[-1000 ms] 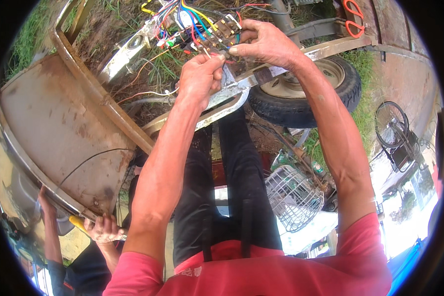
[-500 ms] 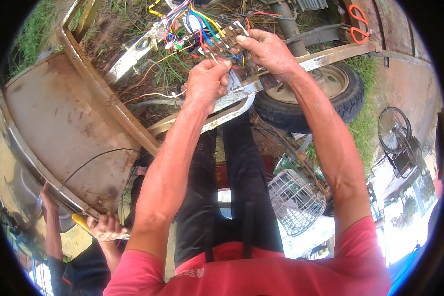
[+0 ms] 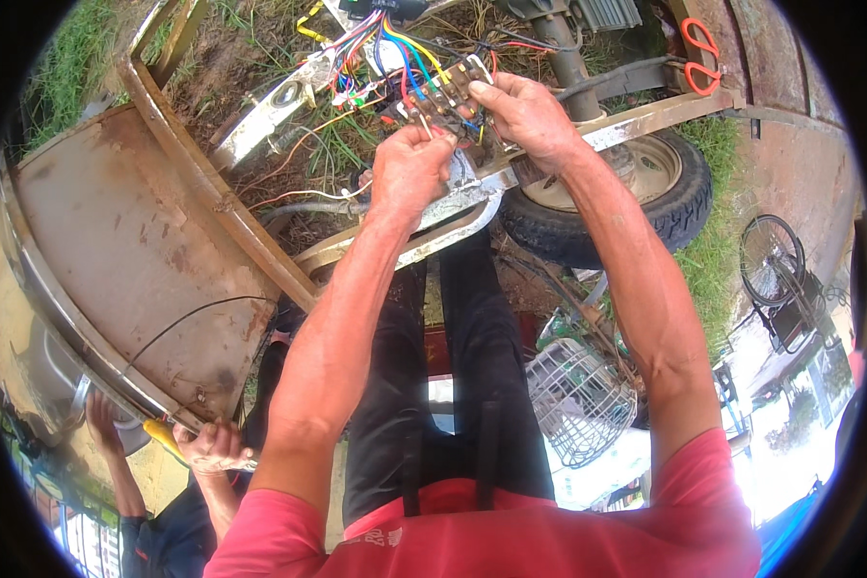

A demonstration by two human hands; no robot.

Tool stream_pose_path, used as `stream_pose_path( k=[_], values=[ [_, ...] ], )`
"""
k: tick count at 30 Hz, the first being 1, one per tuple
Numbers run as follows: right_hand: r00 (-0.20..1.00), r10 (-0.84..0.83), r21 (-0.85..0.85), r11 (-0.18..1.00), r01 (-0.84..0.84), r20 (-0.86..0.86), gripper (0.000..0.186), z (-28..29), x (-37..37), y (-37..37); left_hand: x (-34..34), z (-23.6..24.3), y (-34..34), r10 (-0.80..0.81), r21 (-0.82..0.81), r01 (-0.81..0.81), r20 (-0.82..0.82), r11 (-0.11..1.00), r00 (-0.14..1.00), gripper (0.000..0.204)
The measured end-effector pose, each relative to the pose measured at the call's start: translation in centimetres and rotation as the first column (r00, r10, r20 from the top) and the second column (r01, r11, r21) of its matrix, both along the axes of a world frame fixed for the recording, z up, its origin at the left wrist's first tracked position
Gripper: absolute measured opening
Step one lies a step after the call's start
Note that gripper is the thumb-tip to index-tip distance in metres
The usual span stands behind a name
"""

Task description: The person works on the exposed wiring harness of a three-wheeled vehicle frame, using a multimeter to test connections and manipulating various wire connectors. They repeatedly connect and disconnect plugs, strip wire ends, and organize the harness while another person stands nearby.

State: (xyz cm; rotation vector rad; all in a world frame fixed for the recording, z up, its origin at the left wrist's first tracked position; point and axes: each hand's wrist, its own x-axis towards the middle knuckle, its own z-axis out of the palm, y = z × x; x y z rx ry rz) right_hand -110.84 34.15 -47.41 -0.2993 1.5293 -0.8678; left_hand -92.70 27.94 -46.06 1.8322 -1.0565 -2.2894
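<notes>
A dark terminal block [image 3: 448, 96] with metal contacts lies between my hands at the top middle. My right hand [image 3: 530, 118] is closed on its right end, thumb on top. At its near left edge my left hand [image 3: 409, 171] is closed in a pinch. A short thin pale piece stands up by those fingertips; whether it is a wire or a tool tip I cannot tell. Red, blue, green and yellow wires [image 3: 407, 53] run from the block up to a black box [image 3: 385, 10].
Under my hands runs a rusty, white-painted metal frame [image 3: 636, 120] with a wheel [image 3: 679, 183] beneath. A rusty panel [image 3: 135, 260] fills the left. Another person's hand [image 3: 212, 445] holds a yellow-handled tool [image 3: 164, 438] there. Orange-red handles [image 3: 700, 58] lie far right; a wire basket [image 3: 578, 400] stands below.
My left hand has shifted slightly right and down, keeping its pinch at the block. My right hand stays on the block. The other person's far hand has lowered a little.
</notes>
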Motion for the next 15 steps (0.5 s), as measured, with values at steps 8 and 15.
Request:
stream_pose_path(
  k=[8, 15],
  values=[
    [1.000, 0.026, -0.022, 0.999, -0.025, 0.015, 0.035, -0.6, -0.1, 0.1, 0.8, -0.9, -0.1, 0.112, 0.157, -0.089, -0.140, 0.984, 0.984, 0.011],
    [0.999, -0.008, -0.036, 0.999, 0.010, 0.039, 0.036, -0.5, 0.1, 0.2, 1.3, -0.9, -0.5, 0.115, 0.170, -0.088, -0.156, 0.982, 0.981, 0.014]
  ],
)
